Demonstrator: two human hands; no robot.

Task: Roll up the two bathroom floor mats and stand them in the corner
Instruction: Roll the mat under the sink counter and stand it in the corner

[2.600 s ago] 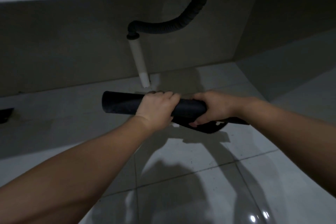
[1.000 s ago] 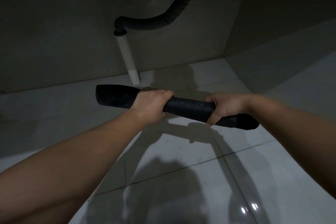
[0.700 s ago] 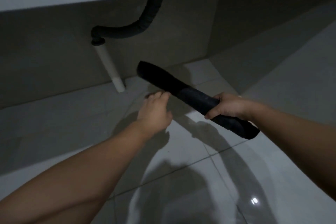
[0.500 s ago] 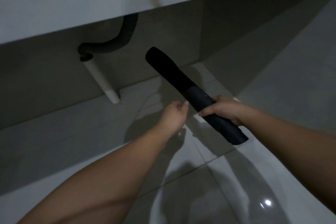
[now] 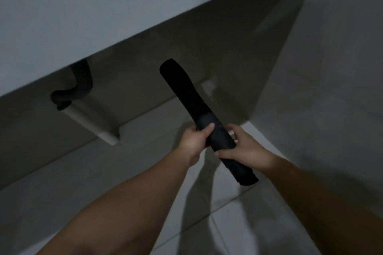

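Under the pale counter edge (image 5: 87, 18), you hold one rolled floor mat (image 5: 204, 116) off the tiled floor (image 5: 244, 225), both hands wrapped around its lower half. Your left hand (image 5: 195, 142) is closed on the roll from the left, its thumb lying across the dark surface just above your right hand (image 5: 245, 148), which is clamped around the mat from the other side, fingers curled under it. The two hands sit side by side, nearly touching, with the mat between them.

From your grip the mat runs up and away to the left, tilted rather than upright, its far end well above your left hand and set against the shadowed wall (image 5: 145, 64). Its near end sticks out below your right hand, hanging over the floor tiles and clear of them. The roll looks tight and black; a slightly lighter band shows where your left thumb presses.

Well to the left of your left hand, a dark ribbed hose (image 5: 79, 83) drops from beneath the counter into a white pipe (image 5: 89, 125) that slants down to the floor. Beyond the mat's far end, past your right hand, two walls meet in a dim corner (image 5: 250, 97). Only one mat shows; the dim light blurs its texture
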